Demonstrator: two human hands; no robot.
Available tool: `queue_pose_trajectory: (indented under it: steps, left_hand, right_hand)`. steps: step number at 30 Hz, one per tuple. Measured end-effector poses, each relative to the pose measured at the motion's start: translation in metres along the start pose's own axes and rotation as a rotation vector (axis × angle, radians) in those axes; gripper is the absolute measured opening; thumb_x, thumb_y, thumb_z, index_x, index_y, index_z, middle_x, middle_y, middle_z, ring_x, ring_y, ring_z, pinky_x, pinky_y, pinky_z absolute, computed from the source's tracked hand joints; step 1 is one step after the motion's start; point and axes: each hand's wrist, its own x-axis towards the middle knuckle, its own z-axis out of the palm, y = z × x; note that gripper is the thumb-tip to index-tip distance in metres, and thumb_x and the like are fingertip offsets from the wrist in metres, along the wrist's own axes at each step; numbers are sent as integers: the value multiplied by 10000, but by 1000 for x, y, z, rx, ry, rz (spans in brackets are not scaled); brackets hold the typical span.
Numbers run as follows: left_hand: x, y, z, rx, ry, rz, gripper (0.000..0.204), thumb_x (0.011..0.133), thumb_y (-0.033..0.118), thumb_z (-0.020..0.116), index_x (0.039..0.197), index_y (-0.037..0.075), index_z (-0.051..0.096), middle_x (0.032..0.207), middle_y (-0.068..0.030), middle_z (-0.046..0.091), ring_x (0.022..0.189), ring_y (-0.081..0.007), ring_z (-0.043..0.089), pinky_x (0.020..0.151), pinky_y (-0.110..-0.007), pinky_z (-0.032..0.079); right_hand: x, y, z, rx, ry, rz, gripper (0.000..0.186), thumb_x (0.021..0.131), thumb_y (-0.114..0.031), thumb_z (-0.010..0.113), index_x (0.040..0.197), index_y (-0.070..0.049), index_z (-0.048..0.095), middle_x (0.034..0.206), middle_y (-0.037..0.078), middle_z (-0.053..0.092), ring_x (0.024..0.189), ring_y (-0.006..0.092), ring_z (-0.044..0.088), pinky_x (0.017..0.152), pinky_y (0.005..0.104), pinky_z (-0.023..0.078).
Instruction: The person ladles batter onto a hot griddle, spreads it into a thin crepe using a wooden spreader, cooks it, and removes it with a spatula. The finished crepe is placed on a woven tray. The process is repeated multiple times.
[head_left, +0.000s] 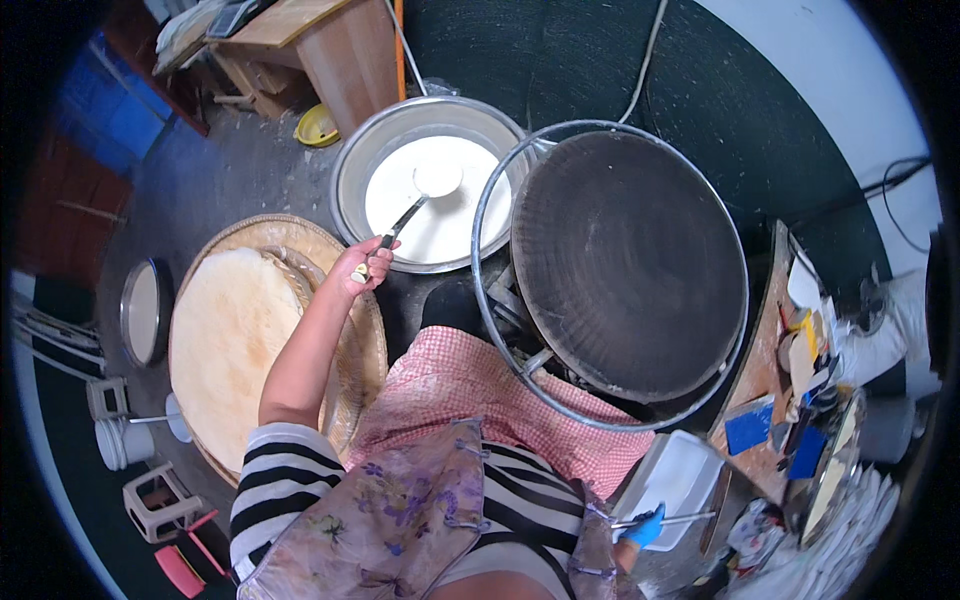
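Note:
My left hand (pixel 368 268) is closed around the dark handle of a ladle (pixel 410 214). The ladle's round bowl, full of white batter, is over the batter (pixel 395 215) in a large metal basin (pixel 352 185). Low on the right, my right hand (pixel 645 527), in a blue glove, grips a thin metal rod (pixel 688 518) above a white plastic tray (pixel 668 478). A big round dark griddle (pixel 630 270) stands to the right of the basin, its surface bare. Around it runs a metal ring (pixel 477 215). Left of my forearm, large thin round flatbreads (pixel 232 340) lie stacked on a woven tray (pixel 285 226).
A wooden board (pixel 765 370) at right carries blue scrapers (pixel 750 425) and assorted tools. Plastic bags (pixel 850 530) lie below it. A wooden desk (pixel 340 60) and yellow bowl (pixel 317 126) are at the back. Stools (pixel 160 503) and a white bucket (pixel 122 443) stand far left.

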Motion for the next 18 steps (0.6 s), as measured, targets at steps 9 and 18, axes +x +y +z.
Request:
queue_pose_trajectory:
  steps: [9,18]
  left_hand:
    - [-36,-2,18,-32,-13,11,392,936,253,382,1164,-64,423,676,-17,465,458,-76,405,385,-212,345]
    - [-49,-9,15,-81,-94,6,392,926,240,409,1169,-67,424,726,-47,487,480,-78,411,408,-220,347]
  right_hand:
    - [11,14,29,119,-143,297,344,827,-300,585,535,-188,440,435,-56,283,358,88,292,358,241,247]
    - [21,13,52,216,-212,241,277,824,-341,589,900,-77,623,596,-56,401,486,86,370,483,219,336]
